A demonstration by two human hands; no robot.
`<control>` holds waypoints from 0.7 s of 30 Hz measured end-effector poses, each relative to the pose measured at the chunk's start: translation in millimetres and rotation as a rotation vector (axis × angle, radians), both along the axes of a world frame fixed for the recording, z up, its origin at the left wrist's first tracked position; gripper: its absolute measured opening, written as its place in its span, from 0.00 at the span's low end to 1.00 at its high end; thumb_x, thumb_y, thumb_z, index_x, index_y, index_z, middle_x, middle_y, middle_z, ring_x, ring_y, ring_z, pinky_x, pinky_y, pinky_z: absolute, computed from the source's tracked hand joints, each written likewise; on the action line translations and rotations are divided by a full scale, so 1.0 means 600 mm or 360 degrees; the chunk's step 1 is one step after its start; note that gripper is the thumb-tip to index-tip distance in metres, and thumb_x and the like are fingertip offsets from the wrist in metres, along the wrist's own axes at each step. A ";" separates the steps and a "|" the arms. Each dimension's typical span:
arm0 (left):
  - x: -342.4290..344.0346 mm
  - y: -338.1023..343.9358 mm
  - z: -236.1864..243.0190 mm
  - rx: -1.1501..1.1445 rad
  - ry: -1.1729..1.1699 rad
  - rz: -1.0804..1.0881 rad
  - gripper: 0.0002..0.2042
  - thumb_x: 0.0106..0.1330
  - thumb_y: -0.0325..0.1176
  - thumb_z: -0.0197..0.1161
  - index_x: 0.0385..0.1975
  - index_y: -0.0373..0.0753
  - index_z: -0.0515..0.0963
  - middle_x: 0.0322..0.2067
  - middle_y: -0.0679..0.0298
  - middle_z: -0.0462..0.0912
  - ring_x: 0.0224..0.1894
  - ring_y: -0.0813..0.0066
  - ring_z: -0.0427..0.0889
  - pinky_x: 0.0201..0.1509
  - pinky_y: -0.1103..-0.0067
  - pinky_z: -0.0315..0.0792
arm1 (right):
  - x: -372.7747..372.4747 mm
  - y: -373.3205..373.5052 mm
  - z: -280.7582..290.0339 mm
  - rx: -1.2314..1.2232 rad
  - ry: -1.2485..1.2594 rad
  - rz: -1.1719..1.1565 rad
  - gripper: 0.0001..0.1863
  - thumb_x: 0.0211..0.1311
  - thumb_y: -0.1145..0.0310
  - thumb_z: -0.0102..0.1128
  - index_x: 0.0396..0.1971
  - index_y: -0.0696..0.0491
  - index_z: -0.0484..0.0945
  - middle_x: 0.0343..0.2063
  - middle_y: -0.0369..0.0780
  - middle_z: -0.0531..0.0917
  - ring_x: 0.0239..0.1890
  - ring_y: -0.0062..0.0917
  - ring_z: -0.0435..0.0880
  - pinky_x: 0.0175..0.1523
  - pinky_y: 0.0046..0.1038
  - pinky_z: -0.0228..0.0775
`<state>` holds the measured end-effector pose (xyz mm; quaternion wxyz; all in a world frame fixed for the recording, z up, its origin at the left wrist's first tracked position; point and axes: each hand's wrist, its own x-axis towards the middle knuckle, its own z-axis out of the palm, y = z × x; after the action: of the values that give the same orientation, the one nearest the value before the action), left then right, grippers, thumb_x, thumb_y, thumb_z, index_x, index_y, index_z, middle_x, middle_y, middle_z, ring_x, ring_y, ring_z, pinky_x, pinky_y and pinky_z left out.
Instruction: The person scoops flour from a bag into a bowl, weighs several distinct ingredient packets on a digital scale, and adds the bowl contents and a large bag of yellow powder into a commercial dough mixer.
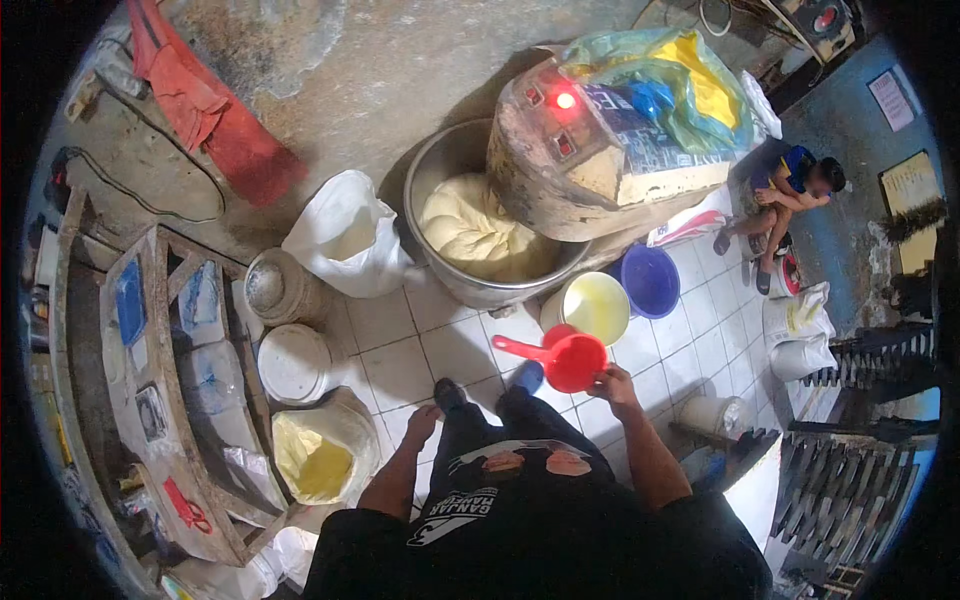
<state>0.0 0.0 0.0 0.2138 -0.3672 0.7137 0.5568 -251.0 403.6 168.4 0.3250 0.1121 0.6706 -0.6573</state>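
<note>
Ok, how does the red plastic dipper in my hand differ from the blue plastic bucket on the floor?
The red plastic dipper has a long handle and is held by the right hand above the tiles; the blue plastic bucket shows no handle and stands on the floor. The dipper looks smaller than the bucket. Both are round, open-topped plastic vessels.

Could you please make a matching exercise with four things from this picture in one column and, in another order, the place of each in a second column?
Things:
1. red plastic scoop with a handle
2. pale dough mass
3. round blue plastic basin
4. open sack of yellow powder

Places:
A. inside the large metal mixer bowl
B. on the tiled floor to the right of the yellow bucket
C. held by the right hand
D. beside the wooden rack, near the left hand

Pairs: 1-C, 2-A, 3-B, 4-D
</note>
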 end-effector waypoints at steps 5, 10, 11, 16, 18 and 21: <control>-0.053 0.018 0.004 -0.0081 0.0127 0.0043 0.18 0.66 0.43 0.56 0.48 0.37 0.78 0.46 0.53 0.82 0.51 0.58 0.79 0.56 0.69 0.70 | 0.001 0.115 -0.089 0.0223 -0.0151 -0.0573 0.09 0.50 0.74 0.65 0.30 0.60 0.76 0.27 0.41 0.79 0.30 0.30 0.84 0.35 0.30 0.83; -0.122 0.056 0.016 -0.0333 0.0275 -0.0178 0.17 0.67 0.41 0.54 0.47 0.35 0.79 0.46 0.52 0.82 0.51 0.56 0.79 0.57 0.68 0.70 | -0.052 0.314 -0.248 0.0499 0.0458 -0.0356 0.09 0.46 0.74 0.66 0.27 0.60 0.77 0.25 0.40 0.79 0.28 0.28 0.82 0.32 0.30 0.81; -0.127 0.066 -0.001 -0.0413 0.0353 -0.0262 0.17 0.67 0.41 0.54 0.46 0.34 0.79 0.47 0.52 0.82 0.51 0.56 0.79 0.57 0.68 0.69 | -0.066 0.340 -0.275 0.0518 0.0430 -0.0409 0.09 0.46 0.74 0.67 0.28 0.59 0.77 0.25 0.40 0.80 0.28 0.28 0.82 0.32 0.30 0.81; -0.127 0.192 -0.015 0.0043 -0.0163 0.0145 0.17 0.66 0.37 0.54 0.52 0.38 0.76 0.46 0.61 0.81 0.46 0.68 0.79 0.47 0.70 0.73 | -0.219 0.436 -0.377 0.0617 -0.0043 -0.0864 0.11 0.48 0.69 0.66 0.29 0.59 0.77 0.23 0.40 0.80 0.25 0.28 0.82 0.28 0.29 0.80; -0.117 0.309 0.009 0.0196 -0.0226 0.0267 0.18 0.66 0.36 0.54 0.55 0.43 0.74 0.45 0.67 0.81 0.42 0.76 0.79 0.41 0.74 0.74 | -0.309 0.445 -0.382 0.0601 -0.0309 -0.1081 0.12 0.46 0.67 0.66 0.28 0.59 0.78 0.22 0.40 0.80 0.23 0.26 0.82 0.25 0.27 0.78; -0.220 0.471 0.050 0.0152 -0.0517 -0.0124 0.19 0.69 0.42 0.54 0.52 0.37 0.76 0.47 0.58 0.82 0.45 0.67 0.81 0.45 0.70 0.75 | -0.440 0.510 -0.439 0.0744 -0.0197 -0.1155 0.11 0.47 0.67 0.63 0.27 0.60 0.77 0.21 0.41 0.81 0.20 0.26 0.81 0.22 0.27 0.75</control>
<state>-132.1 282.4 30.2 0.3650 -0.4137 0.6562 0.5148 -515.0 709.4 -94.8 0.0783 0.4502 0.6979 -0.5515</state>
